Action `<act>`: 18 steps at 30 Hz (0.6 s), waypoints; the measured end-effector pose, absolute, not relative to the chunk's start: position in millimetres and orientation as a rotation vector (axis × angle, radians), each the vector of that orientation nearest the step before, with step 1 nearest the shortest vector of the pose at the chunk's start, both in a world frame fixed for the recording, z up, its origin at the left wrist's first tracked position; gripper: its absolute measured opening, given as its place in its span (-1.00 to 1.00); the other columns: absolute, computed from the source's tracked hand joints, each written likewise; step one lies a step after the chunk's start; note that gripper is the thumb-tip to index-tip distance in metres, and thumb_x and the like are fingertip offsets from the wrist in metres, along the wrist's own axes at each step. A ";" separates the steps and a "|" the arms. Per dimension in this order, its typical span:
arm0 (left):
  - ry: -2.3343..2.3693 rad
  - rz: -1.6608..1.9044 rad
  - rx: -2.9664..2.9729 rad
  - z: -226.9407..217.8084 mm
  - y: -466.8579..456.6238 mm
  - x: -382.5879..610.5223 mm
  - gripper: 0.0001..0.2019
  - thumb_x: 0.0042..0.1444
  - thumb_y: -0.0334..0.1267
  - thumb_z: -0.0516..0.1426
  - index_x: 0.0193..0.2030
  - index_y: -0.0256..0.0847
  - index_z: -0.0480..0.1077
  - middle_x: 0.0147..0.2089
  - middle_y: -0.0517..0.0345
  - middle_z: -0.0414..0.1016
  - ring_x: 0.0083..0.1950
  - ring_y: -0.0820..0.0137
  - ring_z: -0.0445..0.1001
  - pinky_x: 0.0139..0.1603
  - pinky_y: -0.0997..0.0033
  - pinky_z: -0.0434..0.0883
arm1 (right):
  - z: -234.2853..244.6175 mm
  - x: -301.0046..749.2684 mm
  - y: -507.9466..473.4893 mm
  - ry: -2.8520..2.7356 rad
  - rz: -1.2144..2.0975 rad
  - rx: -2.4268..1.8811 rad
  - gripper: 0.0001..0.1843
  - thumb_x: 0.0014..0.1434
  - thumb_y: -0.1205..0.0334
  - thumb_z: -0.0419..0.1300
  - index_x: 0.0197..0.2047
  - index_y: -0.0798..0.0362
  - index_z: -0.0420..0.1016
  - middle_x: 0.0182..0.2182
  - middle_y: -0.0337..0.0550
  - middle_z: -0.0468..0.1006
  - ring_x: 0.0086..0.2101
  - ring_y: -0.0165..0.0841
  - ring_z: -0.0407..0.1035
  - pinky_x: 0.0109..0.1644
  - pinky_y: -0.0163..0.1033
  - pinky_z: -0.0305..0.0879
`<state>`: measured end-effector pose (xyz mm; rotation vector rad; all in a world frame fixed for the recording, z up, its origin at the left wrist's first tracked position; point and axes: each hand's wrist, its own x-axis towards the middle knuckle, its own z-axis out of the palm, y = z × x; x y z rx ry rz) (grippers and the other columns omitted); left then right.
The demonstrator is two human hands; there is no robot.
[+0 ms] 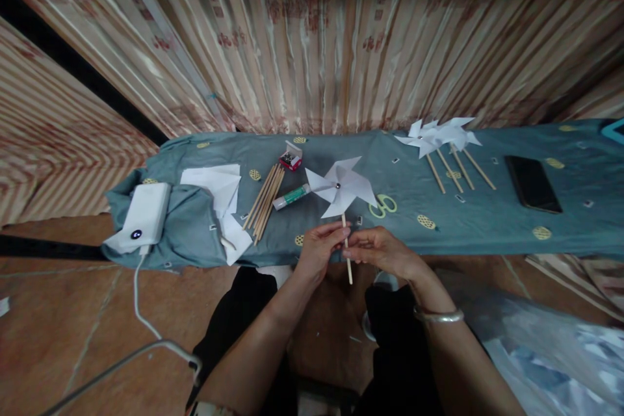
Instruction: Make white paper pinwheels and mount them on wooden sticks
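Note:
A white paper pinwheel with a dark pin at its centre stands upright on a thin wooden stick, over the front edge of the cloth-covered table. Closed round the stick from the left is my left hand. From the other side my right hand pinches the same stick a little lower. Just behind the pinwheel's right blade lies a pair of scissors with light green handles, its blades hidden. A glue stick rests left of the pinwheel, beside a bundle of wooden sticks.
Beyond the glue sits a small red box of pins. White paper sheets and a white power bank with a cable lie left. Several pinwheels and a black phone lie right. A pleated curtain hangs behind.

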<state>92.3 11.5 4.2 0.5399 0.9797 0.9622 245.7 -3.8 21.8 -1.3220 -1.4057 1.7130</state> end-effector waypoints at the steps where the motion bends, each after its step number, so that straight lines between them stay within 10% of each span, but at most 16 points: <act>1: 0.990 0.966 0.555 3.2 11.2 91.4 -0.66 -0.37 -0.16 0.44 -0.39 -0.25 0.62 -0.51 0.15 0.54 -0.50 0.56 0.32 -0.43 0.52 0.23 | 23.5 251.6 -3.1 -1.386 1.703 -1.339 -0.65 -0.10 -0.07 0.39 -0.47 0.08 0.58 -0.57 -0.27 0.51 -0.54 -0.48 0.30 -0.45 -0.33 0.21; 9: 1.084 0.910 0.762 -3.3 4.2 86.6 -0.74 -0.34 -0.16 0.42 -0.45 -0.21 0.62 -0.47 0.11 0.58 -0.50 0.51 0.33 -0.45 0.49 0.26 | 37.7 290.2 9.4 -0.910 1.152 -1.446 -0.60 -0.19 -0.17 0.42 -0.46 0.01 0.61 -0.49 -0.20 0.59 -0.52 -0.48 0.32 -0.45 -0.36 0.25; 18: 1.072 0.897 0.765 -5.5 1.1 86.1 -0.75 -0.39 -0.18 0.43 -0.49 -0.20 0.60 -0.50 0.12 0.59 -0.47 0.44 0.42 -0.34 0.42 0.38 | 41.6 271.8 13.6 -0.823 1.280 -1.395 -0.58 -0.35 -0.13 0.50 -0.54 0.02 0.58 -0.64 -0.29 0.46 -0.58 -0.51 0.26 -0.52 -0.39 0.17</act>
